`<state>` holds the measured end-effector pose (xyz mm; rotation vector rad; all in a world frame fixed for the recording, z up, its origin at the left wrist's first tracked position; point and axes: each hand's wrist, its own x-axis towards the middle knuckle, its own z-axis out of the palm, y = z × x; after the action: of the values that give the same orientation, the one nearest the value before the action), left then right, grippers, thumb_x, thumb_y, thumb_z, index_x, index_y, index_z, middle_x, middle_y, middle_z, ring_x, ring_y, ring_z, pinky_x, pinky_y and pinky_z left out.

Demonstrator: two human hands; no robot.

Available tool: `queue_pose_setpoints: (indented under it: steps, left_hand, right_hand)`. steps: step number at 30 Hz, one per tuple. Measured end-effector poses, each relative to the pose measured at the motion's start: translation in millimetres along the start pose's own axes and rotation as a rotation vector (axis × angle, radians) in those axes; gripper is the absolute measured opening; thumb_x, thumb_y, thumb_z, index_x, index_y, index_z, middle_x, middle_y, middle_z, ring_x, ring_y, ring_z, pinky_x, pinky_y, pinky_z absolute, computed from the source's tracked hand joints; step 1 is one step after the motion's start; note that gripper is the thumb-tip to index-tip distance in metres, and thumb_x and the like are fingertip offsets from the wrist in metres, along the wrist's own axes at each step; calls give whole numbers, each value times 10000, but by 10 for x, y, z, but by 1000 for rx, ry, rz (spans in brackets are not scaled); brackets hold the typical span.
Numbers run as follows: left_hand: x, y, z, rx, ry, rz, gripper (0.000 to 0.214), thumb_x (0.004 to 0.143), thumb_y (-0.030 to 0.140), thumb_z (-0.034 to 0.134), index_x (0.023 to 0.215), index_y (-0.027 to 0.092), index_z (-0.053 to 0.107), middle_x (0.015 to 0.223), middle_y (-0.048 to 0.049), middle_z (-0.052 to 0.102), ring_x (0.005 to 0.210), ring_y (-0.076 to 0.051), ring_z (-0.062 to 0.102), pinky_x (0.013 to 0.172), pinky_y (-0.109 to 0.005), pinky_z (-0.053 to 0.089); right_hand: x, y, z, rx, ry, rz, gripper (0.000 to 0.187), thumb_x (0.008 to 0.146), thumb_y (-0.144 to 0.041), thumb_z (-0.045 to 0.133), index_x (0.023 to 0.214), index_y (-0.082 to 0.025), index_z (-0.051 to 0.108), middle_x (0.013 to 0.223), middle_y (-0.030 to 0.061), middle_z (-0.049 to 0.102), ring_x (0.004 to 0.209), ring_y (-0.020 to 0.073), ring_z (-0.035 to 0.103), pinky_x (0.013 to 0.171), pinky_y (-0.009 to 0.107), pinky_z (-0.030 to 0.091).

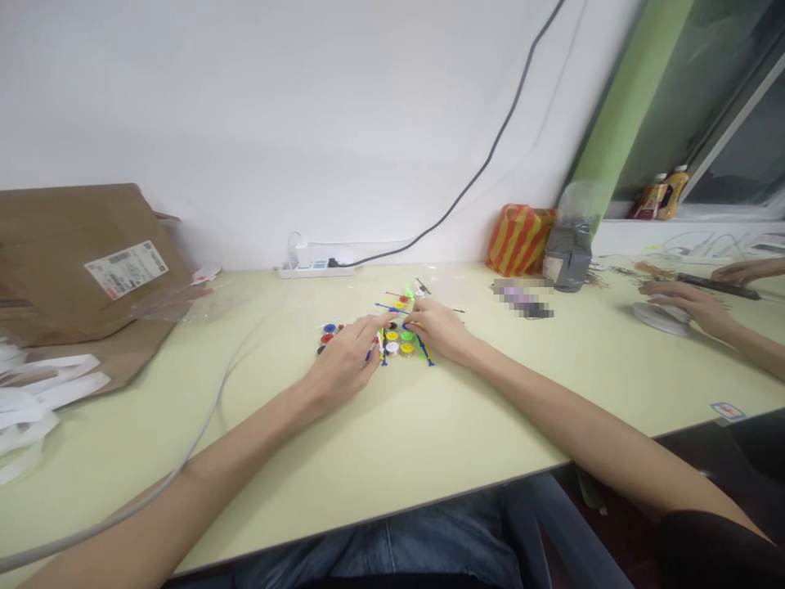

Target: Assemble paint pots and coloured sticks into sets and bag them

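Small round discs lie in a cluster on the table, among them a yellow disc (pixel 407 349), a white disc (pixel 391 348), a green disc (pixel 405 336) and a blue disc (pixel 329 328). Thin blue arrow-tipped sticks lie around them, one blue stick (pixel 424 352) right beside my right hand (pixel 445 329). From the left, my left hand (pixel 344 360) covers part of the cluster, its fingers bent and close together. My right hand's fingers curl down at the cluster's right edge. What either hand's fingertips hold is too small to make out. A red stick (pixel 394 294) lies beyond the hands.
Brown paper bag (pixel 55 254) and white straps (pixel 37 409) lie at left. A grey cable (pixel 214 401) crosses near my left arm. Behind stand a power strip (pixel 319 268), striped bag (pixel 520 241) and grey pouch (pixel 567 249). Another person's hands (pixel 699 304) work at far right.
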<state>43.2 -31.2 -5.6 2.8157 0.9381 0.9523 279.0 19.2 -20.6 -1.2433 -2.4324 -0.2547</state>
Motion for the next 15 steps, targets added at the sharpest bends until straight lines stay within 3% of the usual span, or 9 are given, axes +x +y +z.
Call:
queue_pose_setpoints:
  steps: [4,8,12,15]
  left_hand:
    - [3,19,-10,0,-2,-27,549,987,147,412,1513,271,314,1319,-96,604,1225,-234,576,996,-396,479]
    - [2,42,-18,-1,36,-70,579,1003,212,441,1547,285,258,1315,-90,613,1169,-222,607,968,-383,484]
    - [-3,41,-6,18,55,-85,688,1000,357,510,1592,280,168,1334,-107,618,1164,-241,616,982,-396,477]
    - [-2,26,-1,48,56,-61,631,996,410,516,1562,251,288,1245,-112,669,1083,-253,647,940,-400,491]
  right_hand:
    - [28,53,67,43,79,-16,187,973,-209,558,989,-184,743,1025,88,672,1004,215,593,845,309,444]
    - [0,46,21,154,339,-1,197,993,-243,545,999,-181,731,938,82,664,922,200,599,811,311,462]
    - [-62,-167,-140,367,495,-83,185,997,-278,553,1017,-201,720,886,65,671,824,175,607,744,301,483]
    - [-96,-390,-238,503,491,-160,174,992,-297,569,982,-208,718,834,50,688,765,164,620,723,302,504]
